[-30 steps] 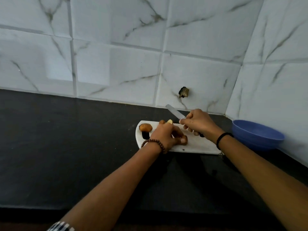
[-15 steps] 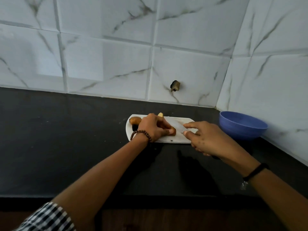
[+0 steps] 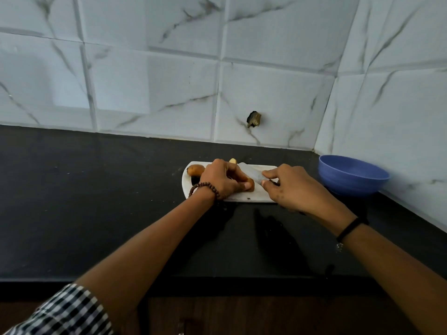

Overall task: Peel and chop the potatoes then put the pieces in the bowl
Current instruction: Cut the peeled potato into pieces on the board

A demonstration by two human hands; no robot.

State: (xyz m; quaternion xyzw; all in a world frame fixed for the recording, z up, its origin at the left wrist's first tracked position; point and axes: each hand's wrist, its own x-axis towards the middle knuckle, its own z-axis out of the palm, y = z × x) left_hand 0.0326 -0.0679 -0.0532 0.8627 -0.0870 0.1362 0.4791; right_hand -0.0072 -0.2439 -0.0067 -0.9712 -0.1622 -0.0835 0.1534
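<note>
Orange-brown potato [image 3: 196,169] on white board [image 3: 242,199]

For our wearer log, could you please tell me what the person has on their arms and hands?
Both forearms are bare. The left hand has a brown beaded bracelet at its wrist, and a black-and-white checked sleeve shows further up that arm. The right hand has a thin black wristband at its wrist. No gloves are visible.
</note>
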